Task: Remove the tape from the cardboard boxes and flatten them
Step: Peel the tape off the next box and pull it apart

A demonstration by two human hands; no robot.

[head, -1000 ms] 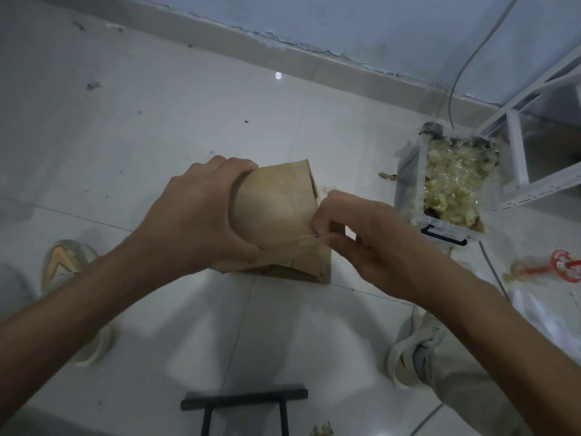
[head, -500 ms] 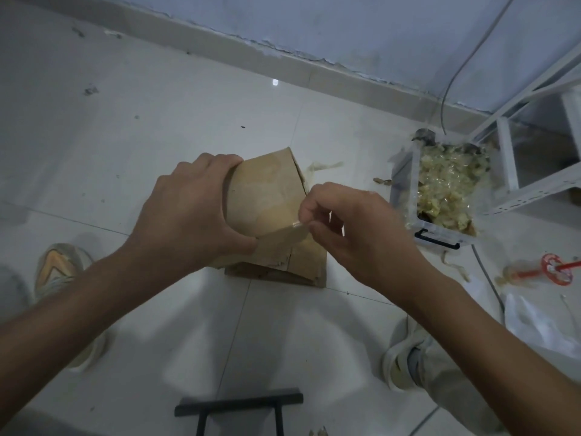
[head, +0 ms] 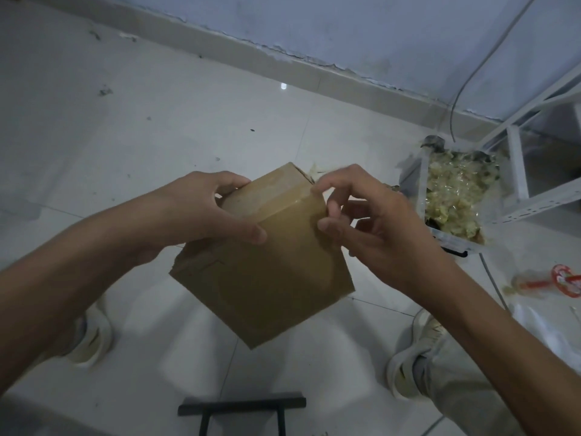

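Both hands hold a brown cardboard box (head: pixel 267 272) tilted above the white tiled floor (head: pixel 157 136): left hand (head: pixel 207 212) grips its upper left corner, right hand (head: pixel 367 221) pinches its taped top edge.

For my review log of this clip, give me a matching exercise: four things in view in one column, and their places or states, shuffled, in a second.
Things:
1. brown cardboard box
2. clear plastic bin of crumpled tape
3. red plastic tool
4. left hand

Places or states:
A. lies on the white floor at the far right edge
B. grips the box's upper left side
C. held up off the floor between both hands
D. stands by the white metal rack

Pairs: 1-C, 2-D, 3-A, 4-B
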